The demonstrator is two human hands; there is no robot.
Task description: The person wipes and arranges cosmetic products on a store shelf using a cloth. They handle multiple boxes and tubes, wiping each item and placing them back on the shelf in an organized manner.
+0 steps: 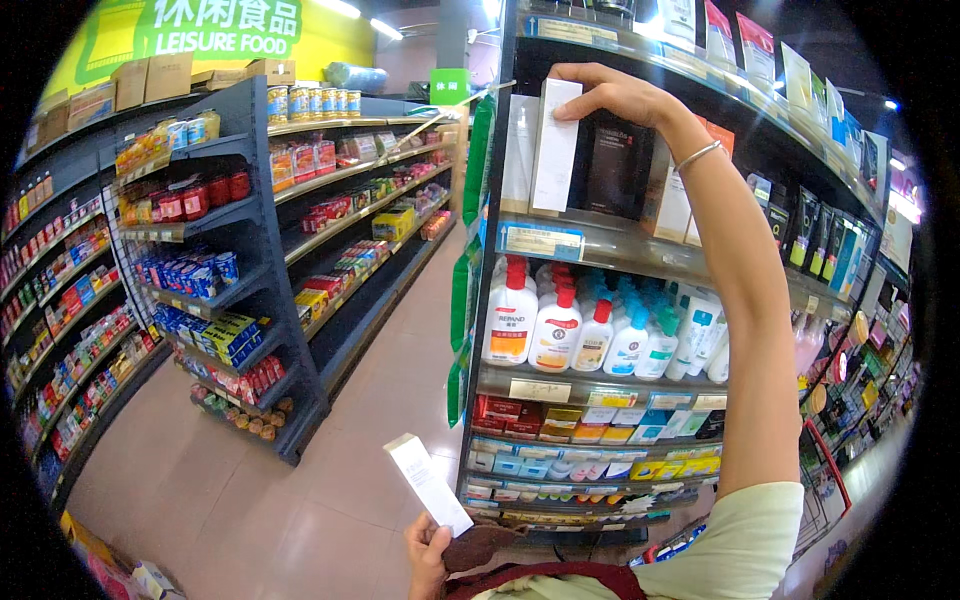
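Observation:
My right hand (615, 96) reaches up to a shelf and grips a slim white carton (556, 150) by its top, thumb on the front. This carton stands nearly upright, just in front of the shelf's left end. Behind it to the left is another pale carton (519, 142), and to the right stands a dark brown box (609, 161). Low in the view, my left hand (427, 555) holds a similar white carton (429, 487) by its lower end, tilted to the left. A dark brown cloth (484, 541) hangs beside that hand; whether it is held, I cannot tell.
Below the shelf edge (637, 249) stand rows of pump-style lotion bottles (555, 330), with small boxed goods (585, 426) lower down. Green packets (465, 300) hang along the rack's left side. Across the tiled aisle (375, 375) stands a dark food rack (292, 247). A red-edged cart or basket (825, 472) is at right.

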